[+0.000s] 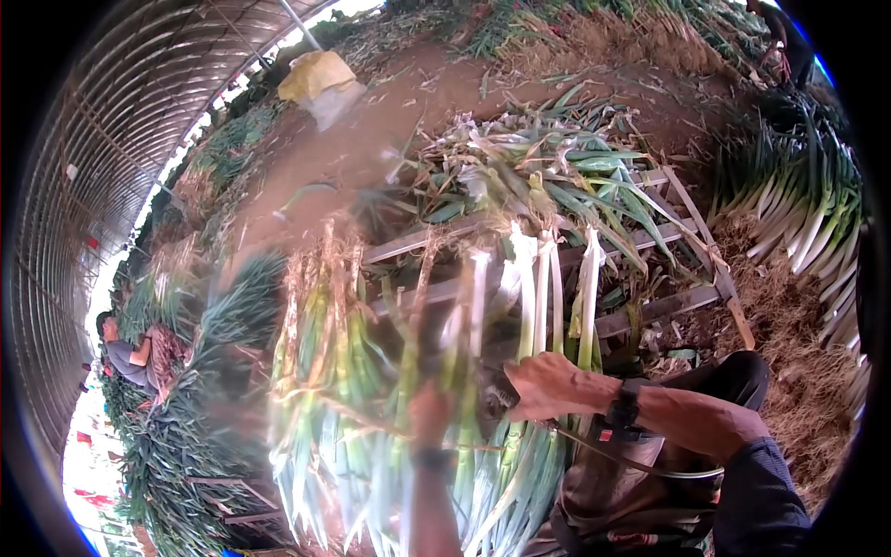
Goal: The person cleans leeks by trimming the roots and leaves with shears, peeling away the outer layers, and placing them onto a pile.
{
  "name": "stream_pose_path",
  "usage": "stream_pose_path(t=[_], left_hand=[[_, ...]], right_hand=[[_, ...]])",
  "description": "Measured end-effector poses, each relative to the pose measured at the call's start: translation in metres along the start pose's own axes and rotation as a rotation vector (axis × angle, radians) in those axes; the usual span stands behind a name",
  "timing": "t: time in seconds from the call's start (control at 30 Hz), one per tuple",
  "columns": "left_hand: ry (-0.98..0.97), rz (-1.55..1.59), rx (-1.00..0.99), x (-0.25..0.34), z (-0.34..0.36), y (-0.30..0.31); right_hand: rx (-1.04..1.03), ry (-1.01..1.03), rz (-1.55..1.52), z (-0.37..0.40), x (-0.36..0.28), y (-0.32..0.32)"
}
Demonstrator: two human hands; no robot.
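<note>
1. Over the far left, a curved roof (102, 176) with closely set ribs, bright daylight along its lower edge.
2. Across the far middle, brown ground (418, 84), strewn with scraps of leaf.
3. Down the left, a big pile of dark green leaves (176, 464), reaching the lower edge of the view.
4. In the middle, long leek-like stalks (357, 455), laid side by side: root ends toward the far side, green tops toward the near side. Brownish, ragged skins on the left ones; clean white shafts on several farther right.
5. At far right, a second heap of stalks (798, 204), white and green, beside a mass of brown roots (780, 362).
6. Beneath the middle stalks, a slatted wooden frame (661, 311).
7. On its far part, a tangle of loose trimmings (520, 153).
8. Beside the left pile, a seated person (135, 362) in a grey top, well apart from the middle stalks.
9. Near the top, a yellow and white sack (320, 84).
10. Over the green part of the white-shafted stalks, the right hand (552, 385), fingers bent inward; cannot tell what, if anything, is clamped.
11. Over the stalks just beside it, the left hand (432, 413), badly blurred; cannot tell finger state.
12. Below the right forearm, a thin curved hose or rod (650, 470).
13. On the right wrist, a dark watch-like band (626, 406).
</note>
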State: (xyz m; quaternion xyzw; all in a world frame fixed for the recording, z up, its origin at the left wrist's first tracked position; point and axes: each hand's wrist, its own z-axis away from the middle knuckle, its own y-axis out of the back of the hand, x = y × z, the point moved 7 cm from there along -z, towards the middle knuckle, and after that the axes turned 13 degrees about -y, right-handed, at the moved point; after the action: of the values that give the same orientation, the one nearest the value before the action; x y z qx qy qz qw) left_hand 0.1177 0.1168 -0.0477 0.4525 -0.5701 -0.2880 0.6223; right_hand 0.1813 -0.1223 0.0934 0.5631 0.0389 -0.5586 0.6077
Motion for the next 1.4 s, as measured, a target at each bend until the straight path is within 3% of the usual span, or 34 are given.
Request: stream_pose_path(t=[0.13, 0.2, 0.43, 0.5, 0.7, 0.83, 0.9, 1.03, 1.2, 1.4], left_hand=[[0.042, 0.026, 0.042, 0.006, -0.003, -0.002], [-0.001, 0.021, 0.114, 0.007, -0.002, -0.001], [0.151, -0.027, 0.073, 0.032, 0.002, 0.017], [0.164, -0.059, 0.077, 0.032, 0.001, 0.019], [-0.011, -0.219, 0.173, 0.04, -0.002, 0.022], [0.171, -0.105, 0.09, 0.027, -0.002, 0.012], [0.18, -0.131, 0.08, 0.021, -0.003, 0.007], [0.154, -0.158, 0.072, 0.016, -0.003, 0.001], [0.135, -0.124, 0.104, 0.011, -0.002, -0.001], [0.069, -0.312, 0.007, 0.006, -0.004, -0.013]], right_hand=[[0.075, -0.073, 0.183, -0.025, 0.017, -0.002], [0.115, -0.081, 0.154, -0.032, 0.019, 0.004], [0.205, -0.057, 0.109, -0.042, 0.02, 0.025], [0.135, -0.115, 0.101, -0.047, 0.022, 0.03], [0.145, -0.16, 0.088, -0.079, 0.042, 0.023], [-0.02, -0.334, 0.063, -0.079, 0.039, 0.027], [0.02, -0.272, 0.002, -0.079, 0.037, 0.022], [0.085, -0.196, -0.023, -0.075, 0.026, 0.024], [0.137, -0.218, 0.05, -0.097, 0.038, 0.022], [0.128, -0.313, 0.057, -0.097, 0.031, 0.033]])
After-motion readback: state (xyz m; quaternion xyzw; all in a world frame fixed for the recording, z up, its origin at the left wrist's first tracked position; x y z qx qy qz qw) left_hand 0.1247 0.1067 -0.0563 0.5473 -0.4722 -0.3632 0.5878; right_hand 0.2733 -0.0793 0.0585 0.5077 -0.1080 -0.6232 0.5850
